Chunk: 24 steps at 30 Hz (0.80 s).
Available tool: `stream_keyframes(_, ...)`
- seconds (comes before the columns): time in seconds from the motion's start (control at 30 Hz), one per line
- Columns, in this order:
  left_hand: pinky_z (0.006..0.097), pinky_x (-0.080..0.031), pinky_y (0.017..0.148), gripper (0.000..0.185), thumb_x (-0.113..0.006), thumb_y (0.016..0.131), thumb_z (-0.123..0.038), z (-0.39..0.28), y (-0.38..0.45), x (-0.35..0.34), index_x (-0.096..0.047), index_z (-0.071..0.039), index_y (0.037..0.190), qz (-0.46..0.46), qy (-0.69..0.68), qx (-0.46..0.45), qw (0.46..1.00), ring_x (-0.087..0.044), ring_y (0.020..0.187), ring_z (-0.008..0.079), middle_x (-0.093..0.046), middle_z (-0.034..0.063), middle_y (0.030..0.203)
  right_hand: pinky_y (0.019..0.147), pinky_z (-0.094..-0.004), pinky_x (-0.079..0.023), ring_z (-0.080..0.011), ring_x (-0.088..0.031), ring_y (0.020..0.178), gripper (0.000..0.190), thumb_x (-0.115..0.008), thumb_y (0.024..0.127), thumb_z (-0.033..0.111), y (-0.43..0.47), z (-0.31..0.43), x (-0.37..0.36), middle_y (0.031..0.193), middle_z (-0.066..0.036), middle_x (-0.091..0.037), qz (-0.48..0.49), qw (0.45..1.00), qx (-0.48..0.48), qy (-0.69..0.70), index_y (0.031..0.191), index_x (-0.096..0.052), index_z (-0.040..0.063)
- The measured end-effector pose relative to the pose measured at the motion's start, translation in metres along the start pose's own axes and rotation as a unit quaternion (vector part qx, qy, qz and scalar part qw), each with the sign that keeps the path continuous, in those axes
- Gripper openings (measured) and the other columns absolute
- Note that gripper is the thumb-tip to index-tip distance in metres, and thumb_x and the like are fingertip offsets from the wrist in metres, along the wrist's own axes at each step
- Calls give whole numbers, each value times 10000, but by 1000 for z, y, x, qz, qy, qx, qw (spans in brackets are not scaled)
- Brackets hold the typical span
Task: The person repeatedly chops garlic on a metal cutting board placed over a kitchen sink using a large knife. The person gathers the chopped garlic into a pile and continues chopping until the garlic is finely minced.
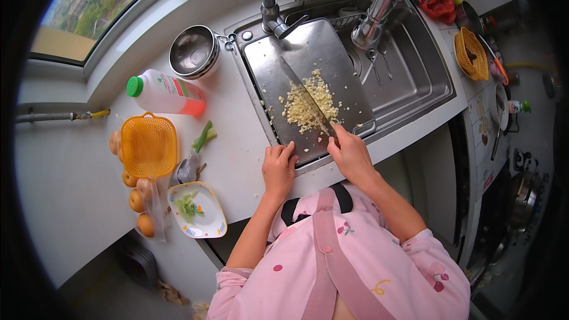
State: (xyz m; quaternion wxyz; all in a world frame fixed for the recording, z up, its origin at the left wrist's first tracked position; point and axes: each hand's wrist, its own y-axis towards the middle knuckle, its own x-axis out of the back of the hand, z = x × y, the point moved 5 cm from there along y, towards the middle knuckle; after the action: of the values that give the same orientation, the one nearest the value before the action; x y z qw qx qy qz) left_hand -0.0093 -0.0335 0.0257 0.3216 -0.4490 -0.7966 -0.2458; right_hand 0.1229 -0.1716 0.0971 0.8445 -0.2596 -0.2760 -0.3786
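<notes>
My right hand (353,153) grips the handle of a kitchen knife (306,90). Its blade runs away from me, edge down, through a spread heap of pale minced garlic (297,109). Beneath it is a metal cutting board (318,40), set over the left part of the sink, with loose garlic bits scattered across it. At the board's near left corner, my left hand (278,169) holds the edge, its fingers well apart from the blade.
A faucet (280,26) overhangs the board's far edge, beside the open sink basin (413,49). To the left stand stacked metal bowls (193,51), a green-capped bottle (166,93), an orange basket (149,146) and a plate of cut greens (211,213). A stove (502,226) lies right.
</notes>
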Motion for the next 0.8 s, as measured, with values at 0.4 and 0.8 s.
stream_keyframes(0.4,375,-495,779,372,-773,750,-62,-1,0,0,-720,-75,1118,2,-2,5,1000,-569,905,275,-640,65,923,709,-510,-481,-454,-631,827,240,-549,937,124,-8,-2,11,876,-260,-654,-16,999,-23,43,1109,-564,-42)
stream_keyframes(0.8,377,-493,774,375,-772,750,-63,0,-1,0,-722,-85,1122,0,-1,8,1000,-567,903,274,-642,60,925,713,-501,-492,-451,-640,830,256,-555,935,153,4,-1,10,875,-254,-669,-7,1000,-27,9,1103,-585,-38)
